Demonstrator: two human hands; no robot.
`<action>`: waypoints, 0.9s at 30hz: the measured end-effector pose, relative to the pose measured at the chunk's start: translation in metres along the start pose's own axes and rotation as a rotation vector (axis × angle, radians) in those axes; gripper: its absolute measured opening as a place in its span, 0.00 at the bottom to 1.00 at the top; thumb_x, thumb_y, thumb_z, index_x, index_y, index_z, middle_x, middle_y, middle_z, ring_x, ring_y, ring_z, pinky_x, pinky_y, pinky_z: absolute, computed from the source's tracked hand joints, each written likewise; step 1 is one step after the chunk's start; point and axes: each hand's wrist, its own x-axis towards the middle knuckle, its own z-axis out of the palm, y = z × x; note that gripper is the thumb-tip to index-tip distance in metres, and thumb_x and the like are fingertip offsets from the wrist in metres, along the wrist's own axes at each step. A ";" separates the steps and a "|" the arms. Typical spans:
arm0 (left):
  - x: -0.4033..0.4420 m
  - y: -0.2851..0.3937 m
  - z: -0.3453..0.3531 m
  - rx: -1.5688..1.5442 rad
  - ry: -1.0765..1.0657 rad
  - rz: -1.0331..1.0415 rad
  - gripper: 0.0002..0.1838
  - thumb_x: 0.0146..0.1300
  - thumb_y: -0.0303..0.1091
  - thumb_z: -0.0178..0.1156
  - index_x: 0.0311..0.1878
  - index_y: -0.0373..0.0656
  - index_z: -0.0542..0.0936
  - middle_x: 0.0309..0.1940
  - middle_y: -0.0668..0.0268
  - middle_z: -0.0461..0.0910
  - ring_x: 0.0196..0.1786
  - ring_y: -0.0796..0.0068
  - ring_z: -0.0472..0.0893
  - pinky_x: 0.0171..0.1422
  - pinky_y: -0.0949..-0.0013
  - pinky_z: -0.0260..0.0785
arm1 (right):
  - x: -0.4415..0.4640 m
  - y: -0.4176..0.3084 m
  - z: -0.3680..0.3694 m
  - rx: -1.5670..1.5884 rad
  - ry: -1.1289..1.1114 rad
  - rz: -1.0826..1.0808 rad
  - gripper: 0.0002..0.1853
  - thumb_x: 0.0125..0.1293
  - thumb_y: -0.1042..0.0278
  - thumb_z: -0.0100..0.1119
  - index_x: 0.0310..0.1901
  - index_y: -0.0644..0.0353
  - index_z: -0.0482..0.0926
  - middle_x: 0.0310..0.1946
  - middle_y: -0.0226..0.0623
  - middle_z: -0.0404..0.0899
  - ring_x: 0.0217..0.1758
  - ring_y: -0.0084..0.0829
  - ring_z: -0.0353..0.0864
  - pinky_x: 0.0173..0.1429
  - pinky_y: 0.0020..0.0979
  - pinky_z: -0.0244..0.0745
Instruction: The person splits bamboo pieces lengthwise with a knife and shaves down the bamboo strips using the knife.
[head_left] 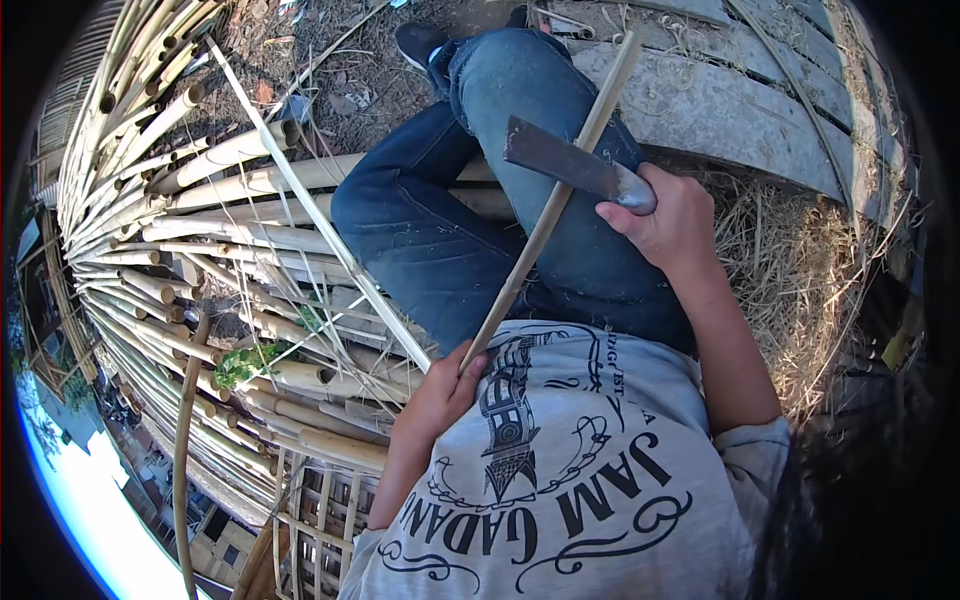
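My left hand [440, 395] is closed around the lower end of a bamboo strip [520, 265], close to my shirt. The strip slants up to the right across my thigh. A second, paler bamboo strip [315, 210] runs from beside the same hand up to the left; whether my fingers hold it too is unclear. In my right hand [675, 220] is a machete [550, 155], gripped by its rounded metal handle. Its broad dark blade points left and lies across the first strip, over my knee; I cannot tell if the two touch.
Stacked bamboo poles [230, 155] fan out at the left, with thin split strands over them. Wooden planks [730, 130] lie at the upper right, beside a heap of pale shavings [790, 270]. A green plant [245, 365] pokes up among the poles. Bamboo latticework [320, 510] stands below.
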 end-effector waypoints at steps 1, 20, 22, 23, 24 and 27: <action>-0.006 -0.009 -0.002 0.004 -0.026 -0.013 0.15 0.75 0.38 0.47 0.49 0.34 0.74 0.24 0.54 0.75 0.29 0.66 0.74 0.39 0.64 0.68 | 0.000 -0.002 0.000 -0.035 0.009 -0.030 0.40 0.44 0.20 0.61 0.22 0.60 0.76 0.16 0.46 0.77 0.24 0.50 0.82 0.28 0.44 0.76; -0.103 -0.058 -0.008 -0.106 -0.055 -0.113 0.14 0.74 0.37 0.48 0.45 0.33 0.74 0.26 0.59 0.73 0.31 0.69 0.71 0.41 0.64 0.67 | -0.007 -0.005 0.002 -0.069 0.072 -0.088 0.39 0.47 0.20 0.59 0.23 0.59 0.77 0.15 0.43 0.77 0.22 0.47 0.81 0.28 0.43 0.75; -0.114 -0.053 -0.007 -0.087 -0.015 -0.063 0.14 0.74 0.37 0.48 0.43 0.34 0.74 0.24 0.62 0.72 0.30 0.72 0.70 0.39 0.65 0.66 | -0.007 -0.004 0.003 -0.074 0.043 -0.073 0.39 0.48 0.21 0.59 0.24 0.59 0.77 0.16 0.44 0.77 0.23 0.49 0.81 0.29 0.44 0.75; -0.116 -0.056 -0.011 -0.152 -0.050 -0.144 0.14 0.74 0.37 0.48 0.40 0.35 0.74 0.23 0.65 0.71 0.29 0.74 0.69 0.36 0.67 0.65 | -0.007 -0.004 0.004 -0.073 0.047 -0.074 0.39 0.48 0.21 0.59 0.24 0.59 0.77 0.16 0.44 0.77 0.23 0.49 0.81 0.29 0.44 0.75; -0.117 -0.060 -0.015 -0.216 -0.084 -0.218 0.14 0.74 0.37 0.48 0.38 0.36 0.74 0.22 0.68 0.70 0.27 0.76 0.67 0.33 0.69 0.64 | -0.006 -0.004 0.005 -0.071 0.071 -0.029 0.38 0.49 0.22 0.59 0.24 0.60 0.77 0.16 0.45 0.77 0.24 0.49 0.81 0.29 0.45 0.75; -0.149 -0.092 -0.030 -0.379 -0.057 -0.259 0.17 0.75 0.39 0.47 0.32 0.39 0.71 0.20 0.72 0.66 0.23 0.81 0.62 0.28 0.73 0.57 | -0.006 0.006 0.005 0.062 0.100 0.091 0.38 0.51 0.24 0.60 0.24 0.61 0.76 0.16 0.46 0.76 0.24 0.51 0.80 0.30 0.45 0.74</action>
